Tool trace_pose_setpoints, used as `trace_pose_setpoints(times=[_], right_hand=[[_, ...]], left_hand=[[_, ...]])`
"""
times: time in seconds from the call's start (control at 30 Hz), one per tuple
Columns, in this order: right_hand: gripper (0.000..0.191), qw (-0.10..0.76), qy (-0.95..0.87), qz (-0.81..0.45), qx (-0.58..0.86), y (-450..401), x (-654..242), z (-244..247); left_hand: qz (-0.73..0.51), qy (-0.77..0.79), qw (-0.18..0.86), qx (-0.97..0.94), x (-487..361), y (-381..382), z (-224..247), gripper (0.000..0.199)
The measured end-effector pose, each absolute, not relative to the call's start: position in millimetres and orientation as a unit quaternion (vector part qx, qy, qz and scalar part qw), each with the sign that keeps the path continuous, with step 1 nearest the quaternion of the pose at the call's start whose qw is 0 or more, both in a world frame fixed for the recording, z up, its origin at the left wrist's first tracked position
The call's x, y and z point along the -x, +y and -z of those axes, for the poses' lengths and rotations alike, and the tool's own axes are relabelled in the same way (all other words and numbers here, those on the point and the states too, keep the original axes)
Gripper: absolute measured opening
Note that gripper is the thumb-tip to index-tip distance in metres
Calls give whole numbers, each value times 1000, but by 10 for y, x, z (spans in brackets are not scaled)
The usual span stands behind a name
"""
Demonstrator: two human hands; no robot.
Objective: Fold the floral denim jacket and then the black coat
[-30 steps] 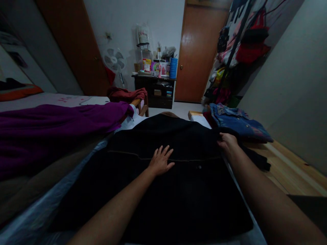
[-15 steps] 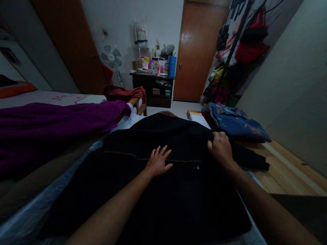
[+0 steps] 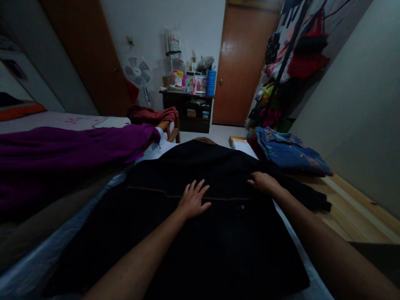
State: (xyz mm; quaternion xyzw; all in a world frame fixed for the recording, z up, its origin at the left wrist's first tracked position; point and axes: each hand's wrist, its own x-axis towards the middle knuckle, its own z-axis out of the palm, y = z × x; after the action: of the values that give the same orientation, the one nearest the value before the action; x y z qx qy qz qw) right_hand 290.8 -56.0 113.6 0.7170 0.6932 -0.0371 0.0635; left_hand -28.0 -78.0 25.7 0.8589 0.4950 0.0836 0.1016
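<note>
Fingers of left hand are spread wide and laid flat, palm down, on the black jacket just over its tan seam, w/ nothing gripped; those of the right hand are bent over the jacket's upper R part nr the sleeve base, but whether cloth is pinched can't be told. By area in view: the jacket is spread out centrally on a pale covering, collar at far end, hem nearest the viewer, R sleeve stretched out sideways onto a wood-toned surface. Most of its lower half is lost in shadow. To the L, a purple cloth is laid in loose folds, nr the jacket. In bkgd, a brown door is seen shut; R of it, bags and clothes are hung. Beyond the R sleeve, a blue denim garment is set down folded. A dark cabinet is placed by the door, w/ a white fan to its L. Nr the cabinet's front, a reddish cloth is bunched up. On the cabinet top, a blue stack and a framed picture are stood side by side. Smallest: a round button, seen on the jacket below the seam, btwn the hands.
</note>
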Motion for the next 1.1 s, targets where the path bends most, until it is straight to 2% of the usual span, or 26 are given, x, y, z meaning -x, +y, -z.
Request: trace_pose_setpoints(times=[0.03,0.2,0.3,0.57,0.73,0.9,1.1], right_hand=[[37,45,691,25,-721,-484,-2910,-1216],[37,-19,677,-43,-735,-40,-2950,-1426],[36,-4,653,-44,-756,194,-3035,-1366],[58,52,625,59,-777,583,-3231,-1208],[37,62,634,72,-767,699,-3183,-1311],[38,9,645,-14,-764,666,-3177,-1457],[37,-4,622,-109,-775,551,-2935,-1274]], left_hand=[[-85,495,100,-859,279,-781,-254,71],[-92,497,94,-858,280,-786,-255,70],[-96,494,95,-859,286,-786,-253,69],[-103,491,94,-860,298,-768,-183,69],[-101,491,95,-860,297,-766,-193,69],[-101,490,100,-860,295,-776,-220,70],[-104,486,104,-861,300,-778,-225,71]])
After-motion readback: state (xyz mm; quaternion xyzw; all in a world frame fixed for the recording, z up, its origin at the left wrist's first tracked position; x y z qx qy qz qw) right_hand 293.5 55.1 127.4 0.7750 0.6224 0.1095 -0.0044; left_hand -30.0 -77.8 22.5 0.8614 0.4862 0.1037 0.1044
